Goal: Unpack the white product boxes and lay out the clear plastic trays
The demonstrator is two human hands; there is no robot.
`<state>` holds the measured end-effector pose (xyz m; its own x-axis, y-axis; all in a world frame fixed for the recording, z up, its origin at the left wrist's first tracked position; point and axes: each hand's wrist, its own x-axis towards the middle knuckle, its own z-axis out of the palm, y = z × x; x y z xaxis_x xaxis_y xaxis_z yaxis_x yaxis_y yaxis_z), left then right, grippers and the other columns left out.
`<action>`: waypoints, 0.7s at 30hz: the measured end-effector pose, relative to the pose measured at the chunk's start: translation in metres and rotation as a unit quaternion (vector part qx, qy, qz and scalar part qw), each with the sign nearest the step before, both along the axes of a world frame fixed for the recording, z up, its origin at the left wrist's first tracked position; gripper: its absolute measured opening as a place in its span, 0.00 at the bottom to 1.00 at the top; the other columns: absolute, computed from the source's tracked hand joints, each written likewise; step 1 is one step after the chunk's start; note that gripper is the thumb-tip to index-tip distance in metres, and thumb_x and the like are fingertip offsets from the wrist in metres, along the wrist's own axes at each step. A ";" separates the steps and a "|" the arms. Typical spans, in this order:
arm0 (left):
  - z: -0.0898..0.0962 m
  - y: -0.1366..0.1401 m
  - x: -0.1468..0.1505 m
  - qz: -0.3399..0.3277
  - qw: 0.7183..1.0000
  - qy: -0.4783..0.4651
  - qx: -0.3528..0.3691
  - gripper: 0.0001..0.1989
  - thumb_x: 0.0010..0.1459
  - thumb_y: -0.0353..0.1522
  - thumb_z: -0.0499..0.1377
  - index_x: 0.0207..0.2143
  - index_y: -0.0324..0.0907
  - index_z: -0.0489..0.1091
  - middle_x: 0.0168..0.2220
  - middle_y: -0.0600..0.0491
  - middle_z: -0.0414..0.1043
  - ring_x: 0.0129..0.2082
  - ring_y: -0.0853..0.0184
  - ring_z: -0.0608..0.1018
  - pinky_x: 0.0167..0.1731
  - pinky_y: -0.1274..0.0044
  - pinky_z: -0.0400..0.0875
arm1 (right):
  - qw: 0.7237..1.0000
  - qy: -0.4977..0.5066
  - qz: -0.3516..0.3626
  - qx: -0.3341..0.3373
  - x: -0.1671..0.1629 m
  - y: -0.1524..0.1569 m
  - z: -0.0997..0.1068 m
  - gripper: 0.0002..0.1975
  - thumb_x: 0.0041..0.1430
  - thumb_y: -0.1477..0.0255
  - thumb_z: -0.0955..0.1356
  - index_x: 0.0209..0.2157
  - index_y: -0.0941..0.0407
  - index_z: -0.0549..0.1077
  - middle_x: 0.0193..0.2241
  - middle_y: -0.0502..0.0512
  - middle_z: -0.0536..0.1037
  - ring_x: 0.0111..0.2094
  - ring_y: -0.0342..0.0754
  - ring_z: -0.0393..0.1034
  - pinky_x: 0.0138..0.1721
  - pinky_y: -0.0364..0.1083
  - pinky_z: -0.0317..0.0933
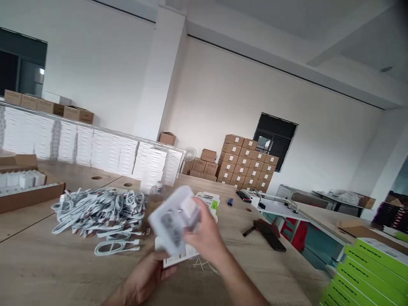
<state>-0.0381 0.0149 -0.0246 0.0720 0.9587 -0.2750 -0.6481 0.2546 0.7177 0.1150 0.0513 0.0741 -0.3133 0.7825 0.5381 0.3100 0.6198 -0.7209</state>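
Warehouse room, wooden table [47,259]: a blurred white plastic tray [174,219] is clasped in the right hand [207,238], the left hand [145,278] gripping its lower edge beside coiled white cables [98,208].

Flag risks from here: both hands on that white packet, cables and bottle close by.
1. The white packet is blurred and held above the table; the right hand grips only its edge, so it might slip.
2. The clear bottle stands just behind it and could be knocked over.
3. The cable pile lies near the left hand; loops could snag.
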 end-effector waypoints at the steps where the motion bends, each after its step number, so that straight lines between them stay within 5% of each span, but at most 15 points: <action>1: -0.001 0.002 0.000 0.000 1.000 0.005 0.012 0.26 0.57 0.27 0.63 0.57 0.41 0.63 0.48 0.47 0.76 0.43 0.63 0.79 0.41 0.73 0.75 | 0.998 0.040 -0.040 -0.029 0.031 0.014 -0.009 0.40 0.43 0.74 0.69 0.60 0.51 0.57 0.53 0.57 0.70 0.46 0.53 0.71 0.46 0.51 0.68; 5: -0.003 0.004 0.005 -0.025 0.998 0.041 0.034 0.35 0.50 0.30 0.69 0.60 0.47 0.61 0.47 0.50 0.79 0.47 0.59 0.79 0.41 0.75 0.75 | 0.975 0.137 -0.175 -0.033 0.127 0.053 -0.065 0.30 0.45 0.73 0.67 0.54 0.55 0.64 0.46 0.57 0.76 0.45 0.55 0.72 0.48 0.53 0.67; 8: 0.001 0.002 0.013 -0.052 0.996 0.061 0.040 0.37 0.46 0.32 0.71 0.59 0.48 0.64 0.49 0.51 0.78 0.52 0.56 0.77 0.44 0.73 0.75 | 0.967 0.113 -0.226 -0.042 0.158 0.060 -0.094 0.29 0.44 0.74 0.67 0.52 0.55 0.66 0.45 0.56 0.76 0.45 0.55 0.72 0.50 0.54 0.65; 17: 0.007 -0.002 0.030 -0.037 0.995 0.089 -0.002 0.40 0.41 0.32 0.73 0.58 0.48 0.66 0.53 0.48 0.75 0.56 0.48 0.73 0.49 0.64 0.76 | 0.954 -0.008 -0.298 0.017 0.145 0.046 -0.090 0.36 0.41 0.73 0.72 0.56 0.51 0.65 0.52 0.58 0.72 0.55 0.62 0.63 0.57 0.59 0.58; 21: 0.002 0.002 0.031 0.004 0.996 0.088 0.004 0.42 0.41 0.28 0.73 0.59 0.49 0.64 0.53 0.48 0.76 0.55 0.49 0.74 0.47 0.66 0.78 | 0.986 0.039 -0.159 -0.020 0.128 0.028 -0.084 0.27 0.54 0.67 0.70 0.57 0.51 0.66 0.52 0.57 0.73 0.55 0.57 0.65 0.56 0.55 0.61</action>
<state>-0.0070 0.0171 -0.0227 0.0162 0.9613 -0.2750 -0.5139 0.2440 0.8224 0.2429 0.0797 -0.0103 -0.0074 0.8557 0.5175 0.4271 0.4706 -0.7721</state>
